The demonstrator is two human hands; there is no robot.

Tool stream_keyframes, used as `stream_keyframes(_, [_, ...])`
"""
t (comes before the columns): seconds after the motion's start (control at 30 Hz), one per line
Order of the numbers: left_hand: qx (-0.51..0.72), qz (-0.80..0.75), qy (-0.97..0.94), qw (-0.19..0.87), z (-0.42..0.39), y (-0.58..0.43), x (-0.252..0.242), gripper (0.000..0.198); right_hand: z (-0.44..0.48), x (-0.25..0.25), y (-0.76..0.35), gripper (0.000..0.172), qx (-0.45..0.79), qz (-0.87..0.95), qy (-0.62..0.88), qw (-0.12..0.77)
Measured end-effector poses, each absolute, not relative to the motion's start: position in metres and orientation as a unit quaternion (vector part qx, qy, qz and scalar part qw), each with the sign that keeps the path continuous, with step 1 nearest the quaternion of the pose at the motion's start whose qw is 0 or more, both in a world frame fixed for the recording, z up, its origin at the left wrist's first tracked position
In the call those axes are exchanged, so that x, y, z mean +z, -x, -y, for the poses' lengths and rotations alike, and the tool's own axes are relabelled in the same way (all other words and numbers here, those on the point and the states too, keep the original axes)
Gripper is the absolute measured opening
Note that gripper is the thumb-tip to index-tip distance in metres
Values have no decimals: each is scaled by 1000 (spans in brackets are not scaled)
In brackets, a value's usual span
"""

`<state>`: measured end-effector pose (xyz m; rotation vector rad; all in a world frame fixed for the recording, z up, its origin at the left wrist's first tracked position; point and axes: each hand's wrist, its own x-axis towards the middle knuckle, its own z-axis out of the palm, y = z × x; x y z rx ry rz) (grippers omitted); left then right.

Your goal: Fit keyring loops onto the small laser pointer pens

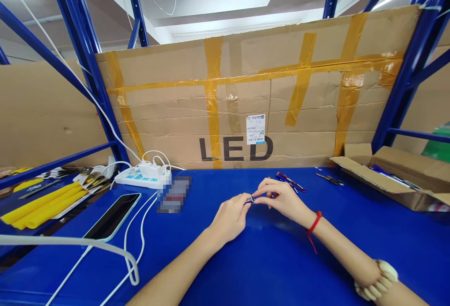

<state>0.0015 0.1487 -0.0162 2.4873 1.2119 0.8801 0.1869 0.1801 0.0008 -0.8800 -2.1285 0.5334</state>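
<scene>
So the biggest thing in front of us is the cardboard, taped up and lettered LED, standing along the back edge of our blue bench. The blue rack rises at both sides. An open box with pens in it sits by the back right corner. Near the back left corner we've got a power strip with white plugs in it, and just beside it a pixelated thing we can't make out. Our phone lies along the left edge, and a thick white cable loops across the view of its near end.

Our left hand and right hand meet around mid-bench, fingertips nearly together. A few thin sticks, pen-like, lie just behind the right one, which partly blocks them. Keys lie farther right, toward the back edge.

Smallest of all is the shiny part, up off the bench and pinched between both sets of fingertips. Its long axis seems to run roughly left to right, hand to hand, but it's too tiny for us to say which end is the front.
</scene>
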Motion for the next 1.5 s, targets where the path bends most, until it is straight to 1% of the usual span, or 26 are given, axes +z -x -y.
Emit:
stream_keyframes(0.57, [295,-405,-860,96,-149,-1,-15,21,-180,1,-188,29,195,835,347,380])
stream_keyframes(1.5, [302,-404,-859,90,-149,-1,-15,20,-182,-2,-189,22,184,841,339,379])
